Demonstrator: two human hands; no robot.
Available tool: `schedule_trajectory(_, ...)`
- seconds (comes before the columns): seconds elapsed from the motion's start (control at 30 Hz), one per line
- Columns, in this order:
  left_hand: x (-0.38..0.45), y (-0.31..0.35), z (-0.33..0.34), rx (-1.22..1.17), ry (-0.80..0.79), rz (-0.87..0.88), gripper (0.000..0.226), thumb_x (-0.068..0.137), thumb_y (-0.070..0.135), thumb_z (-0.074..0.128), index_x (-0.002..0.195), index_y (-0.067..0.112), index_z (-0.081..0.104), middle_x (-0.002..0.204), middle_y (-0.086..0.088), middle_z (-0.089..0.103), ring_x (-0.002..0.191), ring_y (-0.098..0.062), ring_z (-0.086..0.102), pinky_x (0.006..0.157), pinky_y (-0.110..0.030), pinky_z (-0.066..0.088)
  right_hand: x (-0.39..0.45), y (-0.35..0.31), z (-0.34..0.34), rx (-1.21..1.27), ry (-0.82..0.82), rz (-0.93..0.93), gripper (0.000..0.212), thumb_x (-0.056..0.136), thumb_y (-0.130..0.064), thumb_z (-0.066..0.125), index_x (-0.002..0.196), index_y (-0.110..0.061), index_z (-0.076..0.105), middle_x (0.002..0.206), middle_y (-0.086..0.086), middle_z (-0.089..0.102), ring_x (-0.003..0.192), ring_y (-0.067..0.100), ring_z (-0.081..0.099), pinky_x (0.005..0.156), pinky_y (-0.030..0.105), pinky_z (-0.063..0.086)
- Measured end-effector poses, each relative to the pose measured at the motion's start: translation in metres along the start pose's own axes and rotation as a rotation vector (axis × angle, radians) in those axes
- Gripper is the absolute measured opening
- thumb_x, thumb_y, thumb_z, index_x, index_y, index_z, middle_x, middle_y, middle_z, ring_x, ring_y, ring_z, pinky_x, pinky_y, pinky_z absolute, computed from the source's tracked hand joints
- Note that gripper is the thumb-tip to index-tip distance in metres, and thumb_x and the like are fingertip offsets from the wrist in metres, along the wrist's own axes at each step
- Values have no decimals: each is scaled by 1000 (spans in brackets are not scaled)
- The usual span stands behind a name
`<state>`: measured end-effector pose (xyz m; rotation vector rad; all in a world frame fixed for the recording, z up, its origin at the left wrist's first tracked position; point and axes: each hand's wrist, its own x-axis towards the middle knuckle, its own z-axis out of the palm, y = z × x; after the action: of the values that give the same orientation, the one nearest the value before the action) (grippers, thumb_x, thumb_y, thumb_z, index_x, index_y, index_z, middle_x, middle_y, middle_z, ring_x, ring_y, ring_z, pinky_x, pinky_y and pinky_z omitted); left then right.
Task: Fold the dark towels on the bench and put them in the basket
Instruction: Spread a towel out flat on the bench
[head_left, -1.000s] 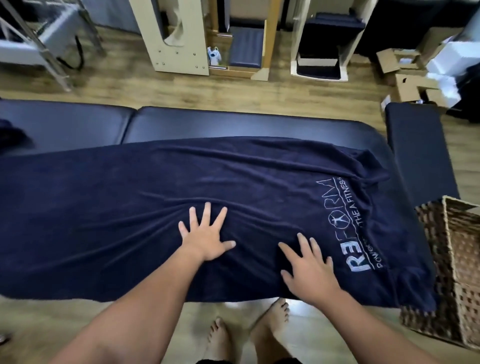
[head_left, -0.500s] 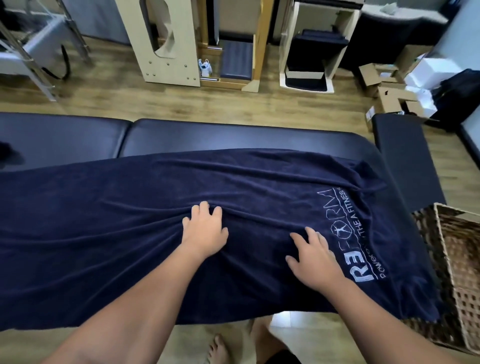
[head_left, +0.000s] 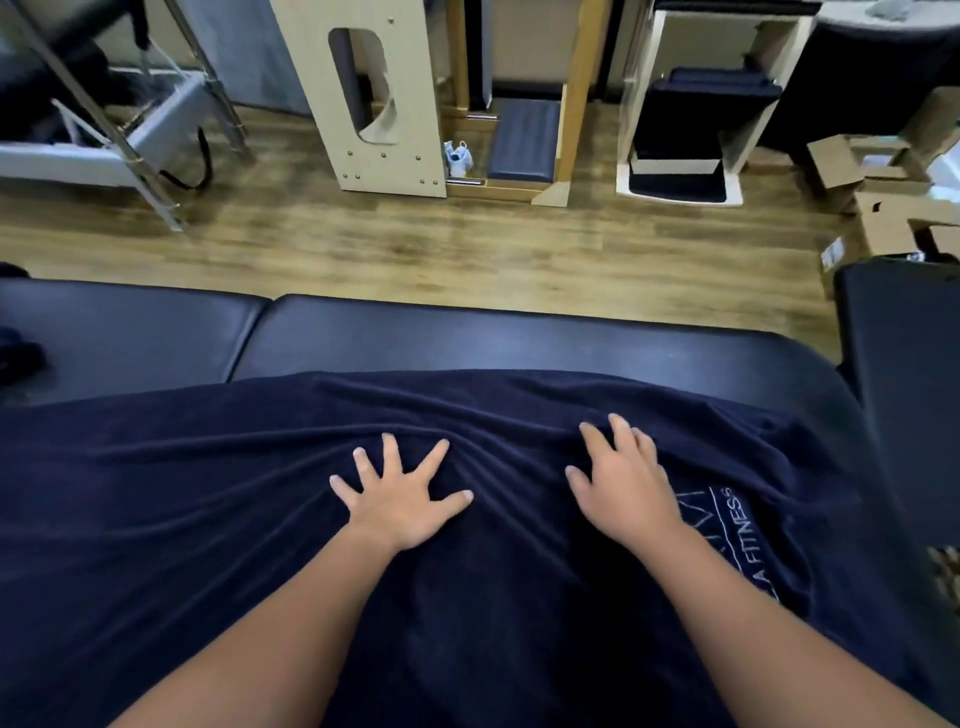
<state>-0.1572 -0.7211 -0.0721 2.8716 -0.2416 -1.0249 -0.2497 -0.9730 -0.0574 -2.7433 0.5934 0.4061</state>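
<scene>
Two hands press flat on one dark navy towel (head_left: 218, 519) that lies spread across the black padded bench (head_left: 467, 338). From the head view, both hands now sit farther up the cloth than half a second ago, nearer its far edge, and the camera has tipped forward so that the feet and the near hem are out of sight. The left hand (head_left: 400, 499), bunched with its fingers together a moment ago, now has its fingers fanned wide and straight, palm down. The right hand (head_left: 623, 478) lies palm down with its fingers slightly bent, their tips pushing into a ridge of cloth; it covers part of the pale printed lettering (head_left: 732, 525), of which more showed before. Soft folds radiate between and beyond the two hands, deeper than in the earlier frame. The towel is thick terry with a matt nap; the bench is smooth, glossy vinyl with a seam dividing two cushions. Only a sliver of the woven wicker basket (head_left: 946, 571) shows at the right edge, where earlier its open rim was plain. Beyond the bench runs a wood-plank floor (head_left: 415, 244), with pale plywood equipment (head_left: 374, 93), a metal frame (head_left: 119, 119) at the left and brown cardboard boxes (head_left: 883, 176) at the right.
</scene>
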Motion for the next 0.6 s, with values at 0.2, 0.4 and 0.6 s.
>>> schedule_trajectory(0.2, 31, 17, -12, -18, -25, 32, 98, 74, 82, 60, 142, 73, -10, 163, 0, -34, 145, -41, -36, 115, -73, -5, 72, 27, -23, -26, 29, 114, 58, 102, -28, 49, 154, -34, 23, 153, 7, 26, 112, 32, 50, 72, 39, 47)
schedule_trajectory(0.4, 64, 39, -33, 27, -11, 99, 105, 69, 79, 67, 145, 70, -7, 163, -2, -34, 145, -42, -35, 114, -74, -6, 111, 40, -33, -114, 49, 81, 21, 98, -15, 53, 119, -17, 53, 109, 9, 50, 87, 37, 61, 67, 38, 46)
schedule_trajectory(0.6, 91, 63, -52, 43, -2, 150, 106, 69, 77, 70, 144, 71, -5, 163, -2, -33, 145, -42, -35, 114, -74, -7, 152, 53, -56, 63, 302, 241, 15, 97, -13, 52, 108, -8, 61, 110, 21, 59, 100, 44, 58, 84, 45, 45)
